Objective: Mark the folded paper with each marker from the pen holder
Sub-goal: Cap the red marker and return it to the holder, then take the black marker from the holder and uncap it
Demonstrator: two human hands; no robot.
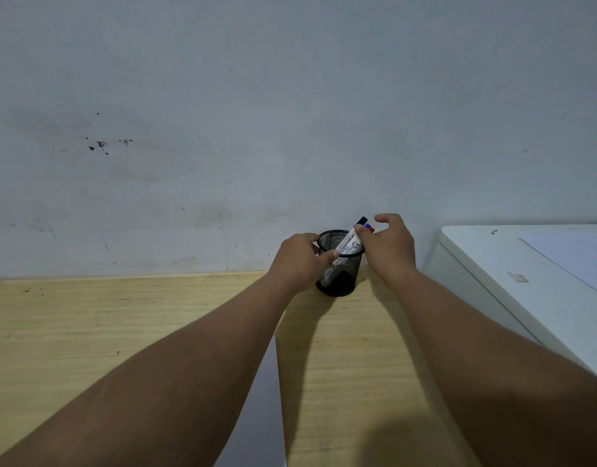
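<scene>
A black mesh pen holder (339,281) stands on the wooden table near the wall. White-barrelled markers (351,242) lean in it toward the right, one with a dark cap, one with a blue and red end. My left hand (299,261) grips the holder's left side, thumb across the rim. My right hand (390,246) is at the holder's right rim, thumb against the markers and the other fingers curled above them; whether it grips a marker is unclear. White paper (261,409) lies on the table between my forearms, mostly hidden by my left arm.
The wooden table (88,325) runs left along a scuffed grey wall (223,129). At the right stands a white cabinet-like unit (526,284) with a white sheet (573,254) on top, close to my right forearm.
</scene>
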